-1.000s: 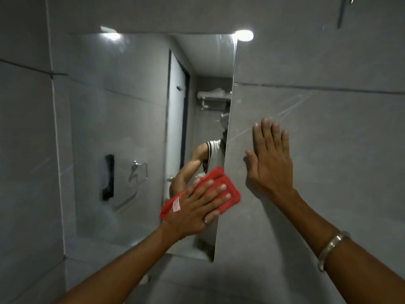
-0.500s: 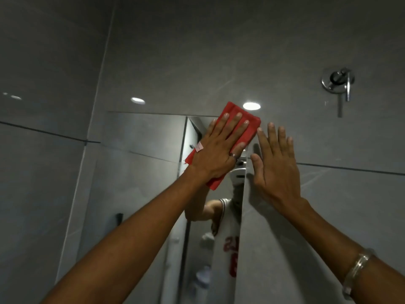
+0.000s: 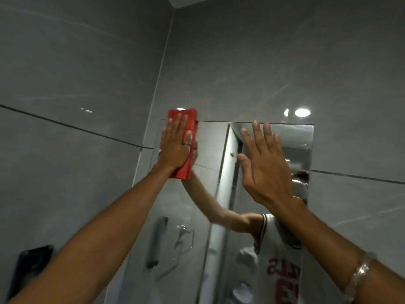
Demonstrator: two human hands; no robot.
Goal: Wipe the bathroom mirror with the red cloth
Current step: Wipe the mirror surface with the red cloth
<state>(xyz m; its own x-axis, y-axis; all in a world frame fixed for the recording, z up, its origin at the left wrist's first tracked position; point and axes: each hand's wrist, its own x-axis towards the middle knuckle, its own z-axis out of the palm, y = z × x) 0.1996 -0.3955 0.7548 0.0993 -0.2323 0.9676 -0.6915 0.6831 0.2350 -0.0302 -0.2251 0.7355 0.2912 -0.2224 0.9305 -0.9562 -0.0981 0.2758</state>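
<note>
Hands are both raised against the bathroom mirror (image 3: 210, 150), which hangs on a grey tiled wall (image 3: 263, 62) close to a corner. The left hand (image 3: 176, 148) lies flat, fingers stretched out and close together, pressing the red cloth (image 3: 183, 172) onto the glass at the mirror's top left corner. The cloth is folded into a long upright strip — its upper end pokes just above the top edge of the mirror, its lower end sticks out below the heel of the hand. A ring (image 3: 186, 143) sits on one finger of that hand.

The right hand (image 3: 266, 170) is open too, fingers spread a little and pointing up, palm toward the glass near the mirror's upper right part. Whether the palm actually touches the glass I cannot tell. It holds nothing. A clear bangle (image 3: 359, 275) circles the right wrist.

In the mirror the person's reflection shows a raised arm meeting the cloth from the other side, and a white sleeveless jersey (image 3: 282, 270) with red lettering. Also reflected are a pale door (image 3: 226, 172), a chrome fitting (image 3: 185, 232) and a dark handle-like bar (image 3: 157, 242).

Low on the left wall, near the picture's edge, a dark holder (image 3: 30, 266) is fixed to the tiles. Two ceiling lights glint on the wall above the mirror's right end — one bright spot (image 3: 302, 112) stands out.
</note>
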